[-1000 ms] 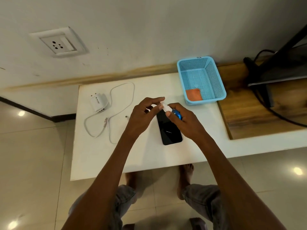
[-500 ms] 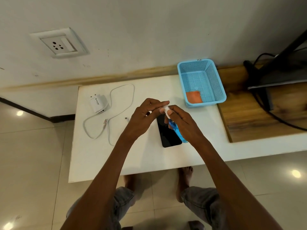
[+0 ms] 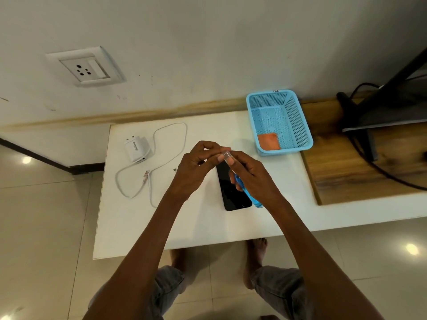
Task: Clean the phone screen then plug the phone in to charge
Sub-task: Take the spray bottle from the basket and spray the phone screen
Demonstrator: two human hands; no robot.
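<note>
Right hand (image 3: 251,174) wrapped around blue spray bottle (image 3: 245,192), held tilted above phone (image 3: 233,188). Left hand (image 3: 196,167) fingers (image 3: 216,150) pinching clear cap (image 3: 227,155) at bottle top; cap apparently being pulled off, not confirmed. Phone flat on white worktop (image 3: 208,222), screen up, dark, partly hidden under both hands.

Risks, judged: cap slipping from pinch and rolling off worktop edge; bottle tipping or oversprayed liquid running into phone ports before charging.

Surroundings: orange cloth (image 3: 268,142) inside blue basket (image 3: 300,121), just beyond the hands. White charger (image 3: 136,148) and looped cable (image 3: 171,144) to the left, unplugged. Wall socket (image 3: 85,66) above, unobstructed. Nothing between hands and cloth.
</note>
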